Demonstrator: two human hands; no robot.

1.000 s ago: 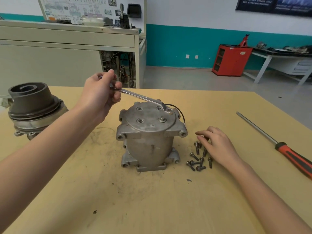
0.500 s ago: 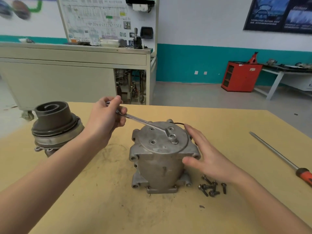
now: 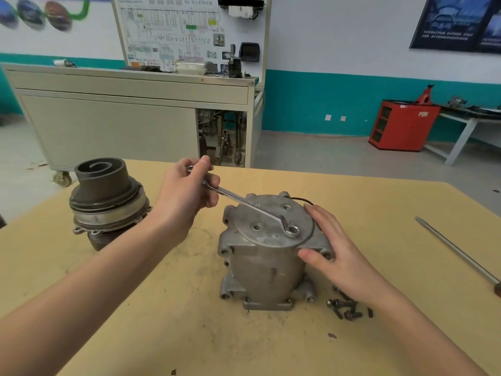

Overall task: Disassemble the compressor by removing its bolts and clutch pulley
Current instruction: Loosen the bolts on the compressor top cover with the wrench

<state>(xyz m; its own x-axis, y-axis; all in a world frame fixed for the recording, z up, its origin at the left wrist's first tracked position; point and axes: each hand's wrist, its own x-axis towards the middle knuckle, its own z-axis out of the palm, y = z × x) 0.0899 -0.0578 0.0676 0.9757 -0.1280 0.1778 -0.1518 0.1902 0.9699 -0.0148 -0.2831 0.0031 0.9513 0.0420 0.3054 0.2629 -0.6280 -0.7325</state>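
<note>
Our left hand [image 3: 187, 196] is curling its fingers round the handle of the wrench [image 3: 244, 203], whose ring end is sitting over the one bolt [image 3: 292, 229] we can see left in the top plate of the compressor [image 3: 265, 264]. Our right hand [image 3: 333, 251] is lying flat and relaxed against the housing's right shoulder, bracing it and gripping nothing. The compressor is standing upright in the middle of the desk [image 3: 162, 321]. We are judging it a heavy, rigid casting with a smooth barrel, best held by its lugs or base flange. The loose bolts [image 3: 344, 308] are lying on the desk just beside its base, in no tray. The clutch pulley [image 3: 105, 196] is sitting apart to the left, and a screwdriver [image 3: 455, 253] well off to the right.
</note>
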